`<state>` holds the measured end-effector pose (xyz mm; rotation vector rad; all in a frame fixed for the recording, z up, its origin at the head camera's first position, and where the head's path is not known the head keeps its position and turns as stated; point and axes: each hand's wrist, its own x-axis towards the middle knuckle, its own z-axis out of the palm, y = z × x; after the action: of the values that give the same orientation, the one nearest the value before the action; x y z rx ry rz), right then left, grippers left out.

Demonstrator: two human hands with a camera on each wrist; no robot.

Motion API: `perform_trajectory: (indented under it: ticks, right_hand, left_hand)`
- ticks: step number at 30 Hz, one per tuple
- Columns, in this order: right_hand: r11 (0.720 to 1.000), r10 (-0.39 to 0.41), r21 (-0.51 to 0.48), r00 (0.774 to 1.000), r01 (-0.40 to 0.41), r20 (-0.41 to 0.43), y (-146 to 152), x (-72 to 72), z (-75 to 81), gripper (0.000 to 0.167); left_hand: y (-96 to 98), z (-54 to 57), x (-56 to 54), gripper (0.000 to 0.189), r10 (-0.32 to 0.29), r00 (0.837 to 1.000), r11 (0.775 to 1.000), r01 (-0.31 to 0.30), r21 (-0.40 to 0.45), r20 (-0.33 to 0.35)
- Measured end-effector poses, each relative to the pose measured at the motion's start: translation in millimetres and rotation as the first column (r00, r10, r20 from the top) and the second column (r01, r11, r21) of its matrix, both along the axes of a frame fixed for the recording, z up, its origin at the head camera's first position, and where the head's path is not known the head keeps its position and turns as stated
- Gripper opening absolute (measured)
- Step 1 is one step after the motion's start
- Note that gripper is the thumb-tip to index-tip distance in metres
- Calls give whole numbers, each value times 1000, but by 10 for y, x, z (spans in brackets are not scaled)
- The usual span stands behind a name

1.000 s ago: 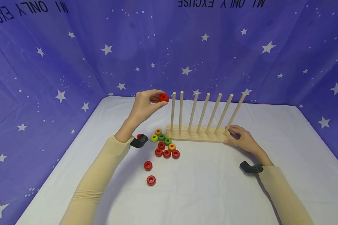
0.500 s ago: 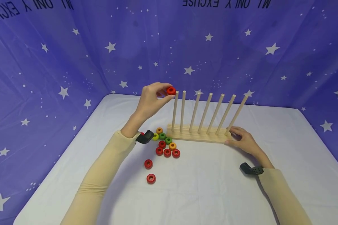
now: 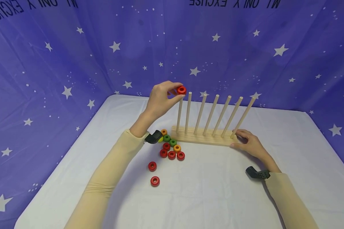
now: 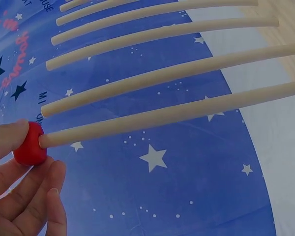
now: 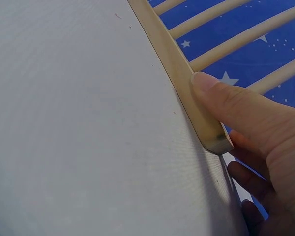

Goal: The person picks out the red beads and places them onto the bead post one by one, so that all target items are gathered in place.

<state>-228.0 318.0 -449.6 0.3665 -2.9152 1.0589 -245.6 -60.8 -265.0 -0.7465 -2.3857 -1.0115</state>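
Between thumb and fingers, my left hand (image 3: 162,98) pinches a red ring-shaped bead (image 3: 182,90) right at the top of the leftmost peg (image 3: 179,116). In the left wrist view the peg's tip sits at the hole of the red bead (image 4: 30,143). The wooden peg rack (image 3: 200,136) has a long flat base with several upright pegs, all bare below the bead. My right hand (image 3: 248,143) grips the base's right end, thumb on the front edge; in the right wrist view the thumb (image 5: 206,81) presses on the base (image 5: 187,93).
Left of the rack, loose beads lie in a cluster: several red beads (image 3: 171,155), a green bead (image 3: 173,143), an orange bead (image 3: 177,148) and a partly hidden yellow bead (image 3: 160,139). Two red beads lie apart, nearer the front. A starry blue curtain (image 3: 195,47) stands behind the white table (image 3: 206,190).
My left hand has moved right and slightly up with the red bead, from beside the leftmost peg to its top. The right hand keeps its hold on the base.
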Motion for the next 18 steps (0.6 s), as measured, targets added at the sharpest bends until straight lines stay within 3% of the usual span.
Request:
perform_trajectory:
  ticks: [7,18]
  right_hand:
    - [1000,4,-6,1000,-4,-11,10,-11,-18,73]
    - [1000,6,-11,1000,-6,-8,23,-20,-32,73]
  left_hand:
    - [15,-33,-22,34,21,1000,997,-20,-73,11]
    - [-23,-153,-49,33,32,999,998,-31,-55,33]
